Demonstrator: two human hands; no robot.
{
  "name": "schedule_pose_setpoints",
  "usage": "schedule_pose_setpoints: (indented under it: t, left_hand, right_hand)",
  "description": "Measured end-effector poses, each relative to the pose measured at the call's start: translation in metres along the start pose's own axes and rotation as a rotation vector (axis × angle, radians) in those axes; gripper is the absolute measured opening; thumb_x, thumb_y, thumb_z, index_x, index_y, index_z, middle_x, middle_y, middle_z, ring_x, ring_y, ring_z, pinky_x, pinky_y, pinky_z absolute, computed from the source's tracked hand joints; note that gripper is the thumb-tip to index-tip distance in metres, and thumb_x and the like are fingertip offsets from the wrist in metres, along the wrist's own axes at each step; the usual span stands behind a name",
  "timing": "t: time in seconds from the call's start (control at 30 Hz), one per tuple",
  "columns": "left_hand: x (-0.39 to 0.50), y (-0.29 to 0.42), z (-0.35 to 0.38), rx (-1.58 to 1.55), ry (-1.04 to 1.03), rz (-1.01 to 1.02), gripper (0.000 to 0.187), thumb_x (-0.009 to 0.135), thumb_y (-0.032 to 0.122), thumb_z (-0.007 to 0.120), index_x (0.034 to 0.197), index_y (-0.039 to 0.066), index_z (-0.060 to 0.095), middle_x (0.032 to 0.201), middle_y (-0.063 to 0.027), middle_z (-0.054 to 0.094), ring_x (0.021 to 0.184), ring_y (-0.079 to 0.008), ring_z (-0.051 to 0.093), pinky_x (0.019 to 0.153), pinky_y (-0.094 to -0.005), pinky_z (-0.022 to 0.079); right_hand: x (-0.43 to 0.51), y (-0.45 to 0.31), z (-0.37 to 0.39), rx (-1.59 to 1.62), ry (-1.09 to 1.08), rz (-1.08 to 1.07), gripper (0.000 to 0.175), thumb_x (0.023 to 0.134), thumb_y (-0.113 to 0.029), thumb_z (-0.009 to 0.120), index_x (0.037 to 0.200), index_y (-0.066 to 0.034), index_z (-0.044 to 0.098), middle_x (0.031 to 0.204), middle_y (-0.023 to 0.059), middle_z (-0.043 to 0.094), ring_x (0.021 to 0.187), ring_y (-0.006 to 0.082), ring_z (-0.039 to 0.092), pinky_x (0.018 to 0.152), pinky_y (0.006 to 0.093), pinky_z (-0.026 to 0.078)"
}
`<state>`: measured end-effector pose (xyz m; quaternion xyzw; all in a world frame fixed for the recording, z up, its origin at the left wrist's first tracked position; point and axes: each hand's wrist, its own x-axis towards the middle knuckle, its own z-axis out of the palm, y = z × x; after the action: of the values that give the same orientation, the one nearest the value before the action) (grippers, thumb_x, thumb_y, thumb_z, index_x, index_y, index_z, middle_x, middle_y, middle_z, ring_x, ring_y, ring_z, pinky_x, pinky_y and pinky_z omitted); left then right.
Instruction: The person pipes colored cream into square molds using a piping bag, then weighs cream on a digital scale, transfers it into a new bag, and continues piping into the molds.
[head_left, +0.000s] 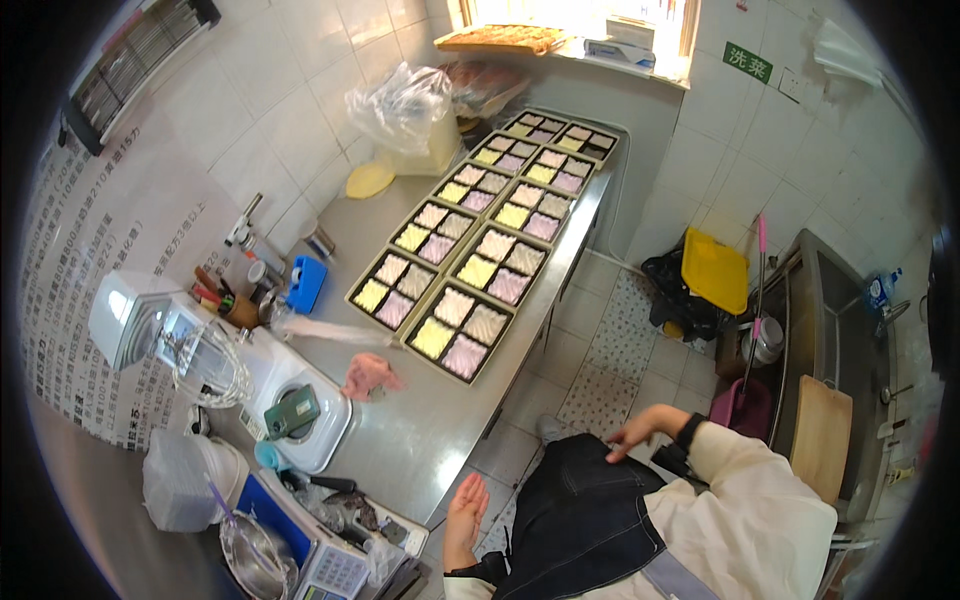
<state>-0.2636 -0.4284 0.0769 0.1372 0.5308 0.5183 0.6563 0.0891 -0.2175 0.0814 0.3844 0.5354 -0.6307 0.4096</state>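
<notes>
My left hand (466, 510), palm up and fingers extended, is beside the near edge of the steel worktable (405, 435), holding nothing. My right hand (637, 431) hangs over the front of my dark apron (585, 495), its fingers loosely bent, with nothing seen in it. On the worktable stand two rows of square boxes (459, 334), each with four compartments of piped cream in pink, grey, yellow and lilac. A crumpled pink cloth (371, 377) lies near the closest boxes. To its left a phone (292, 412) rests on the base of a white stand mixer (330, 427).
A blue tape dispenser (307, 283), a steel bowl (259, 559) and a digital scale (337, 570) stand to the left. A plastic-covered bin (424, 142) is at the back. At right are a yellow lid (715, 271), a pink-handled mop (759, 285), a sink (862, 360) and a wooden board (822, 435).
</notes>
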Motion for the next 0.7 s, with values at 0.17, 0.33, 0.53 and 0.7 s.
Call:
schedule_pose_setpoints:
  t: [0.17,0.33,0.53,0.7]
  left_hand:
    - [0.064,-0.002,0.035,-0.410,0.105,-0.118,0.057,0.085,0.002,0.050,0.139,0.005,0.031,0.147,-0.0148,0.026,0.136,-0.0346,0.023,0.107,-0.0560,0.029]
    - [0.115,-0.022,0.052,-0.729,0.205,-0.063,0.037,0.085,0.009,0.051,0.121,0.002,0.047,0.132,-0.0149,0.041,0.127,-0.0356,0.036,0.106,-0.0569,0.031]
    - [0.193,-0.076,0.121,-0.912,0.357,0.417,0.041,0.088,0.032,0.050,0.116,0.002,0.050,0.127,-0.0136,0.047,0.124,-0.0347,0.039,0.107,-0.0571,0.028]
    - [0.279,-0.052,0.178,-1.324,0.637,0.408,0.065,0.085,0.049,0.044,0.133,0.004,0.042,0.138,-0.0128,0.042,0.128,-0.0312,0.037,0.107,-0.0565,0.025]
  right_hand:
    - [-0.011,0.066,0.008,0.460,-0.054,-0.061,0.121,0.067,-0.071,0.066,0.149,-0.0062,0.006,0.155,0.0140,0.010,0.140,0.0348,0.017,0.105,0.0543,0.031]
    - [0.012,0.090,-0.088,0.187,-0.203,0.029,0.116,0.068,-0.071,0.065,0.147,-0.0020,0.014,0.150,0.0187,0.023,0.137,0.0346,0.024,0.105,0.0471,0.034]
    - [0.025,0.133,-0.226,-0.035,-0.471,0.133,0.114,0.069,-0.069,0.066,0.145,0.0003,0.016,0.147,0.0244,0.027,0.136,0.0375,0.027,0.109,0.0459,0.027]
    - [0.015,0.194,-0.275,-0.007,-0.501,0.216,0.113,0.066,-0.070,0.067,0.145,-0.0029,0.022,0.142,0.0225,0.035,0.129,0.0350,0.038,0.109,0.0481,0.025]
